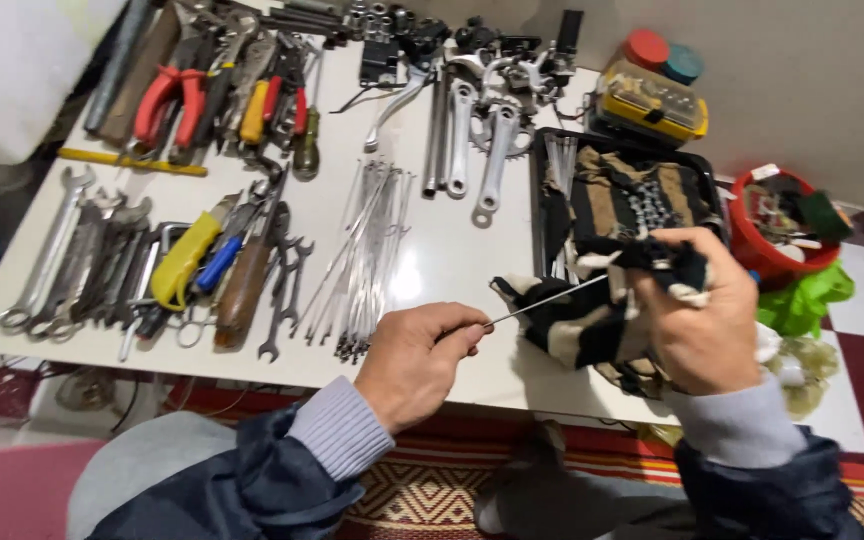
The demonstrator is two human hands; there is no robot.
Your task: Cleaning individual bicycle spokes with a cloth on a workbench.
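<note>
Head view of a white table [452, 250] seen from above, with the person's two hands at its near edge. The left hand [414, 358], at about 6 o'clock in the view, has its fingers curled together and pinches one end of a thin metal spoke [547, 300] between thumb and forefinger. The spoke runs up toward 2 o'clock into a black-and-cream striped rag [577, 320]. The right hand [697, 310], at about 4 o'clock, has its fingers closed around the bunched rag, which wraps the far part of the spoke. Behind the rag, toward 1 o'clock, a black tray [542, 190] holds more striped cloth and a bicycle chain [649, 208]. A bundle of loose spokes [362, 260] lies on the table at 11 o'clock from the left hand. Open-ended spanners [72, 260] lie in a row at 9 o'clock, with red-handled pliers [172, 100] at 10 o'clock. Crank arms [492, 160] rest near 12 o'clock. A red bucket [752, 245] stands on the floor at 3 o'clock.
</note>
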